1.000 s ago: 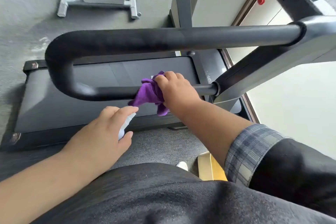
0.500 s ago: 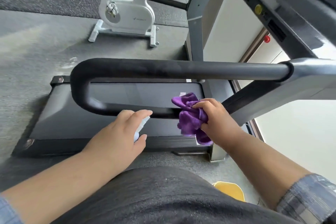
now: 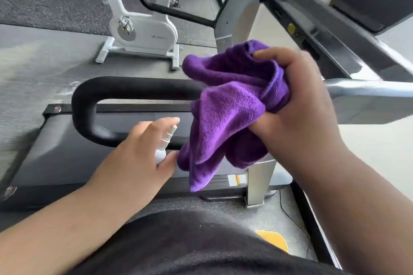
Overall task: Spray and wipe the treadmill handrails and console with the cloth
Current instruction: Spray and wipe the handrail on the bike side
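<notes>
My right hand (image 3: 297, 105) grips a bunched purple cloth (image 3: 228, 109) and holds it in the air in front of the near black handrail (image 3: 116, 88), clear of the bar. My left hand (image 3: 136, 161) holds a small white spray bottle (image 3: 164, 147) low beside the handrail's lower bar, index finger lying over the nozzle top. The handrail loops in a U on the left and joins the grey frame (image 3: 366, 91) on the right. The dark console panel (image 3: 317, 35) slopes up at the upper right. The far handrail (image 3: 169, 10) shows behind.
The treadmill belt deck (image 3: 67, 154) lies below the handrail. A white exercise bike (image 3: 143, 33) stands on the grey floor behind. A grey upright post (image 3: 259, 183) stands under the cloth. A yellow object (image 3: 274, 239) lies on the floor near my body.
My right hand lifted the cloth off the lower bar and raised it up toward the top rail. The view tilted upward. My left hand kept the spray bottle in roughly the same place.
</notes>
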A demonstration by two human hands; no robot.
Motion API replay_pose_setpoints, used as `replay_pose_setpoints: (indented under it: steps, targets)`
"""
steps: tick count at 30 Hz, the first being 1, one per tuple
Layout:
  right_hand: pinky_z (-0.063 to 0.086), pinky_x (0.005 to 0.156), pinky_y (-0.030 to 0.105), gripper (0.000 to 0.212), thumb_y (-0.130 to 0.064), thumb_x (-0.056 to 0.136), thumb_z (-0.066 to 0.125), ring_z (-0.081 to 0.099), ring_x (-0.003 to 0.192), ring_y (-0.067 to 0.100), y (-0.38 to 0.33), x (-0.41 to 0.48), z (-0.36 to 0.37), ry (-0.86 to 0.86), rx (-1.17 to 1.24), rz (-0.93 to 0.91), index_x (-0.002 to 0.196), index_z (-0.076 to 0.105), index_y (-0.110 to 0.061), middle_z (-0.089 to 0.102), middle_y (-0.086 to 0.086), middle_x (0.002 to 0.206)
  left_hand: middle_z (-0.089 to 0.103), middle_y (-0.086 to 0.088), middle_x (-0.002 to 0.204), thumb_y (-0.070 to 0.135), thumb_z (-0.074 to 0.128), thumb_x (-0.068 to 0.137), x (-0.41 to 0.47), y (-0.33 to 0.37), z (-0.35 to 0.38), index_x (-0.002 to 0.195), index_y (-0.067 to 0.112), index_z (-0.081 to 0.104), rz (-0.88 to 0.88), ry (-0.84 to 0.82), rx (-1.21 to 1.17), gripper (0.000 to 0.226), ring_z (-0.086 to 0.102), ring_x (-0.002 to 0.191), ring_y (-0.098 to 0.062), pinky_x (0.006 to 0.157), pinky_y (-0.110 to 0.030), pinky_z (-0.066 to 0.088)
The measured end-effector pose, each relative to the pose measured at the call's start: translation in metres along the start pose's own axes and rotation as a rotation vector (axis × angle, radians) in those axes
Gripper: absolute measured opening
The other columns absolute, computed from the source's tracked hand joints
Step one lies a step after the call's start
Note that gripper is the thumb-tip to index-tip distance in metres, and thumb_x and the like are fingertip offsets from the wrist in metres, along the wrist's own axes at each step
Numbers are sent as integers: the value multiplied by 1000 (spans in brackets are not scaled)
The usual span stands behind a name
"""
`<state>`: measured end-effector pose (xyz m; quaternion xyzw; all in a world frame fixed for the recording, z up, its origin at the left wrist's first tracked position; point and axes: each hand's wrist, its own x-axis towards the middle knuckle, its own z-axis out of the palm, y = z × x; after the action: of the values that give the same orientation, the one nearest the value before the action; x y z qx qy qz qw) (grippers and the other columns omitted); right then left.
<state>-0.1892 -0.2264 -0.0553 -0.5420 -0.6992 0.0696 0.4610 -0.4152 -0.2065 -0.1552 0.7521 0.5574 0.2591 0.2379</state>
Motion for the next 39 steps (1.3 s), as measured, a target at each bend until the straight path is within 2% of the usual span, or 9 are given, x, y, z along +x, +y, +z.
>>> replay_pose_setpoints:
  steps: [2,5,10,14,19,26,30,34,39]
  targets:
    - [37,106,22,67,-16,71,88,46,120,2,7,12,-11,87,-120,-26,123,49,-31,46,-21,116,36,19,118,39,61,87,0,6,0,129,56,26,34,26,5,57,49,99,-7,81,-33,42]
    - [33,114,34,72,-27,73,86,40,129,11,26,32,-21,84,-274,-5,134,50,-20,41,-7,129,39,16,128,37,59,88,-3,9,5,132,55,25,43,14,8,58,50,104,-7,81,-30,40]
    - [28,108,34,79,-40,72,77,38,128,31,63,44,8,-316,-641,135,142,44,-26,42,4,140,38,17,131,38,58,90,-8,9,15,132,55,22,41,5,-6,58,50,104,-8,81,-30,42]
    - [43,96,42,60,-44,74,70,50,116,31,68,48,34,-361,-849,14,130,54,-29,55,0,125,40,18,128,35,59,90,-8,4,16,130,56,22,61,40,-22,59,50,103,-6,82,-28,44]
    - [49,79,39,42,-42,80,65,56,99,30,43,64,69,-460,-901,-162,116,59,-23,58,2,107,39,21,127,38,57,91,-8,-5,19,132,55,21,39,35,-29,58,51,102,-5,80,-26,42]
    - [48,73,37,42,-43,82,65,55,92,30,19,75,108,-521,-943,-248,116,57,-19,58,4,104,44,21,121,38,55,91,-12,-23,20,131,57,17,64,-1,-64,58,47,95,0,81,-23,42]
    - [44,67,37,33,-35,83,65,45,82,27,-4,81,140,-523,-912,-306,108,53,-17,50,3,95,47,22,121,38,56,90,-16,-33,14,132,55,18,119,-8,-81,59,49,104,-1,85,-23,44]
    - [36,67,39,35,-28,86,64,55,93,33,-33,87,177,-545,-882,-384,115,51,-14,54,10,105,54,17,111,38,55,88,-23,-40,-3,134,44,32,157,143,-134,52,58,96,-6,80,-30,49]
    - [41,73,41,32,-12,97,44,57,110,35,-64,87,219,-437,-841,-430,128,53,-11,57,12,121,53,25,106,34,60,85,-31,-39,-37,130,39,42,113,328,-162,48,53,99,14,84,-3,37]
